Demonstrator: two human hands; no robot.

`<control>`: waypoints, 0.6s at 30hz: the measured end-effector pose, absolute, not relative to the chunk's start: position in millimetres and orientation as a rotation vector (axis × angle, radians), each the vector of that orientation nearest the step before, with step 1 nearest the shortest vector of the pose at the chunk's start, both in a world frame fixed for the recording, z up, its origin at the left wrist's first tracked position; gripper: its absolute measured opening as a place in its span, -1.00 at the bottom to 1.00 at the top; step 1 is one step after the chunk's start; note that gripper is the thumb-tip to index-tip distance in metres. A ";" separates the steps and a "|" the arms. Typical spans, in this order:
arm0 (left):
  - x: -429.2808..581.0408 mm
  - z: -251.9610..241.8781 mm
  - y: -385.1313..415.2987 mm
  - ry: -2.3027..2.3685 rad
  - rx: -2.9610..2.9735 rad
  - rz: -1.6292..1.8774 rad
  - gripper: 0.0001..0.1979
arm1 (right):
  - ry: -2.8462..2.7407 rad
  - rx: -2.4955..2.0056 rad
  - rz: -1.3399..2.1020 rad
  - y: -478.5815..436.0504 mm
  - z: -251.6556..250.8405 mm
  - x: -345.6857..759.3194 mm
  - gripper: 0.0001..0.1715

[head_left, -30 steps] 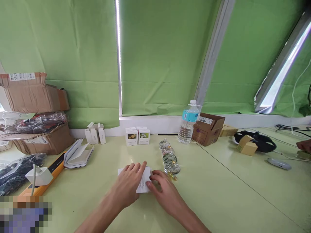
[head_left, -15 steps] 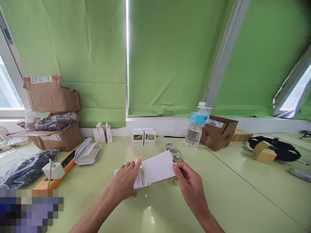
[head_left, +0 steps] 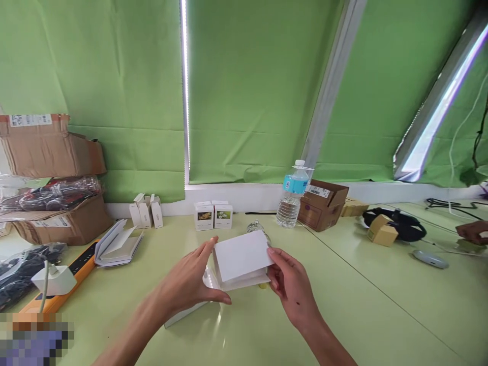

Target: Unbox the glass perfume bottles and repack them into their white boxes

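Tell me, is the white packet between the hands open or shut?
The white packet is open: its top panel lifts away from the layer below, between the left hand and right hand.

We find a plain white paper card (head_left: 241, 255) over a pale green tabletop (head_left: 343, 310), with green blinds (head_left: 114, 91) behind. A water bottle (head_left: 292, 195) carries a blue label, and a yellow power strip (head_left: 63, 297) has a black top: no pattern on either colour field, just a faint fold in the green.

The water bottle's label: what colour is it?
The label on the water bottle is light blue; it shows best in the head view.
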State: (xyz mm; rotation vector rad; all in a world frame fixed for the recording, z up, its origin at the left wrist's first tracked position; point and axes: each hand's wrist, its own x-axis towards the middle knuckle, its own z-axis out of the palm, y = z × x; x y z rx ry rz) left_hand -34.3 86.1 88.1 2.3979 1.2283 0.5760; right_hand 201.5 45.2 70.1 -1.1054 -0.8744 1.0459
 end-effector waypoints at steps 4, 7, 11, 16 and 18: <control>-34.7 84.4 86.7 1.200 2.289 0.687 -0.09 | -0.917 -1.104 1.089 45.6 70.8 203.8 -0.60; -34.0 81.7 90.7 1.163 2.271 0.810 -0.34 | -0.899 -1.019 1.219 45.9 70.9 201.5 -0.64; -30.1 80.7 93.2 1.073 2.297 0.959 -0.67 | -0.712 -0.894 1.376 46.8 72.4 197.6 -0.67; -25.3 73.3 88.1 1.067 2.311 1.182 -0.75 | -0.363 -0.784 1.427 52.2 71.2 202.5 -0.83; -24.3 73.1 84.2 1.082 2.473 1.088 -0.72 | -0.308 -0.756 1.440 55.1 68.3 207.0 -0.86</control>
